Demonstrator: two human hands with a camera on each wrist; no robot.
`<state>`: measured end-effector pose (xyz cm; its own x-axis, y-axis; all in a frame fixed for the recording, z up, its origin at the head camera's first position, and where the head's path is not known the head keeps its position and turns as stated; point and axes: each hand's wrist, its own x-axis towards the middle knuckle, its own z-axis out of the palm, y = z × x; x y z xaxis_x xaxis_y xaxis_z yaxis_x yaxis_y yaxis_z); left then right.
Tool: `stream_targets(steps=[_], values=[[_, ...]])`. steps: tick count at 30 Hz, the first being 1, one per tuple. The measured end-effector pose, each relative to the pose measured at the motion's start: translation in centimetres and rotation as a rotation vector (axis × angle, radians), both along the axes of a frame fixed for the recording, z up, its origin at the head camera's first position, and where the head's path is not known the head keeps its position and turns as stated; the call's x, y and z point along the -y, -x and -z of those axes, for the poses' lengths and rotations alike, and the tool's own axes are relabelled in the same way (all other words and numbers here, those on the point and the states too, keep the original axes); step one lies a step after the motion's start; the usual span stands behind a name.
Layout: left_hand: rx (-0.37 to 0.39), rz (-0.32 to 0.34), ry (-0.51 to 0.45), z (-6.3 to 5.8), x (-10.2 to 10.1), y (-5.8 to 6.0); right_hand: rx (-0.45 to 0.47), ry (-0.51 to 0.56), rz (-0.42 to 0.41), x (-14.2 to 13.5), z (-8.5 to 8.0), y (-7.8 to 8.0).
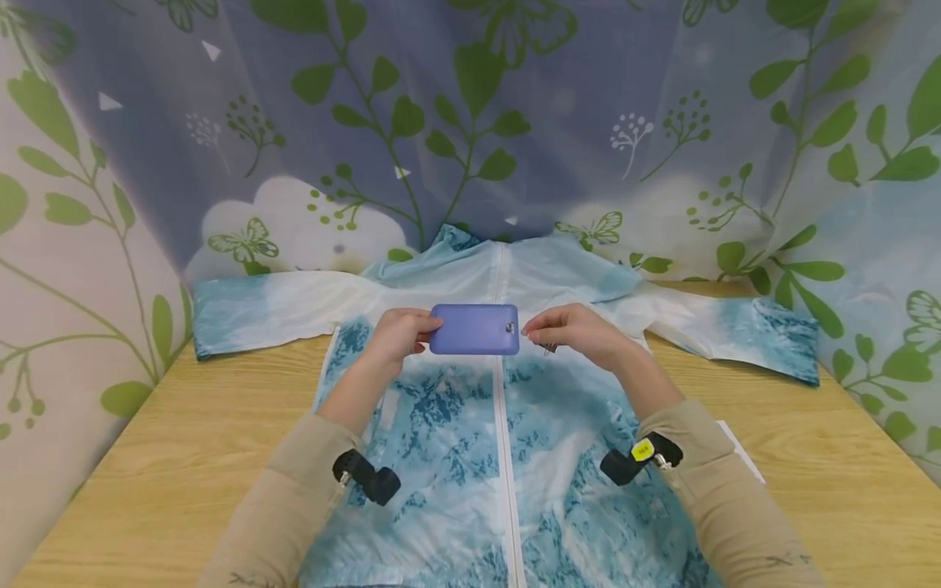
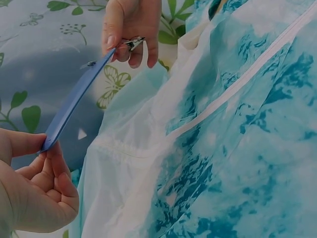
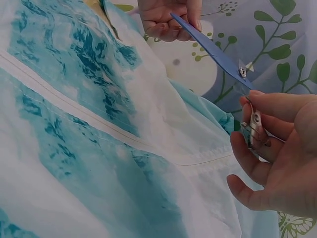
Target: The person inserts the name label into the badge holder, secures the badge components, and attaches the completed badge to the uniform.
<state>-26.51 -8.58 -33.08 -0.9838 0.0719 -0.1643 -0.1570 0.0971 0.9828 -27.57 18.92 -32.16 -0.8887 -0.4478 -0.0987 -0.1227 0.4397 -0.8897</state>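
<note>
A flat blue-violet card holder (image 1: 470, 330) is held level above the jacket, a metal snap near its right end. My left hand (image 1: 399, 336) pinches its left end between thumb and fingers. Beside the right end, my right hand (image 1: 577, 331) pinches a small metal clip (image 3: 255, 128) by its upper end, the clip hanging against the curled fingers in the right wrist view. A clear strap seems to run from the snap toward the clip; its exact join is hard to make out. Beneath both hands lies a blue and white zip jacket (image 1: 441, 457), sleeves spread out.
The jacket lies on a wooden table (image 1: 823, 457). A curtain (image 1: 470, 122) printed with leaves and butterflies encloses the back and sides. Part of a flat white item (image 1: 741, 451) shows beside the right sleeve. Each forearm wears a black wrist camera (image 1: 367, 476).
</note>
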Motion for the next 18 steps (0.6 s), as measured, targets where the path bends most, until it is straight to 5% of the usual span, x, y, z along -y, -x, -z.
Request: stream_targets(steps=[8, 18], values=[[-0.001, 0.018, -0.027, -0.29, -0.11, 0.02, -0.001, -0.028, 0.089, 0.12, 0.21, 0.28], [0.009, 0.014, -0.046, -0.28, 0.03, 0.05, 0.021, -0.045, 0.106, -0.77, 0.54, 0.44]])
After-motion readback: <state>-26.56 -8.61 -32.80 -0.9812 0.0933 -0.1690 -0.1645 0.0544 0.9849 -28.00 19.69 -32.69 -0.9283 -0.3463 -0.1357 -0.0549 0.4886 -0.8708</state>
